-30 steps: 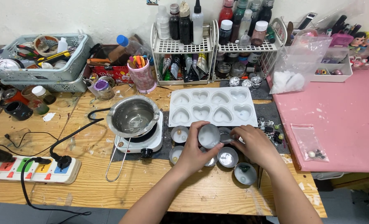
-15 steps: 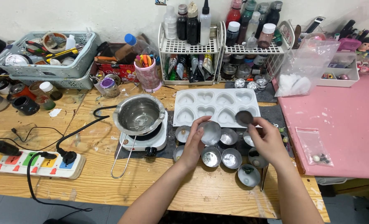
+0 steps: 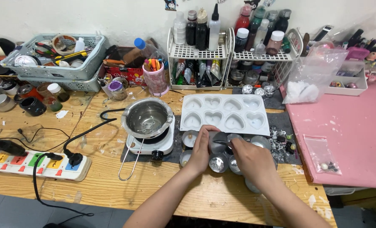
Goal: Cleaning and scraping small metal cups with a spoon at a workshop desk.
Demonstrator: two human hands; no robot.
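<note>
My left hand (image 3: 201, 148) grips a small round metal tin (image 3: 218, 141), lifted and tilted just in front of a white mould with heart-shaped cavities (image 3: 224, 113). My right hand (image 3: 250, 159) comes in from the right, and its fingertips pinch the same tin at its right rim. Several more small metal tins sit on the dark mat around both hands, one to the left (image 3: 189, 137), one below (image 3: 218, 163) and one to the right (image 3: 260, 142). What is inside the held tin is hidden.
A steel pot (image 3: 148, 118) sits on a small white hot plate (image 3: 153, 143), its wire handle pointing toward me. A power strip (image 3: 31, 162) lies left, a pink mat (image 3: 348, 135) right. Wire racks of bottles (image 3: 205, 50), a pink pen cup (image 3: 156, 80) and baskets (image 3: 57, 63) line the back.
My right hand was up beside the mould half a second ago and has come back down onto the tin in my left hand. The tin is now lifted and tilted.
</note>
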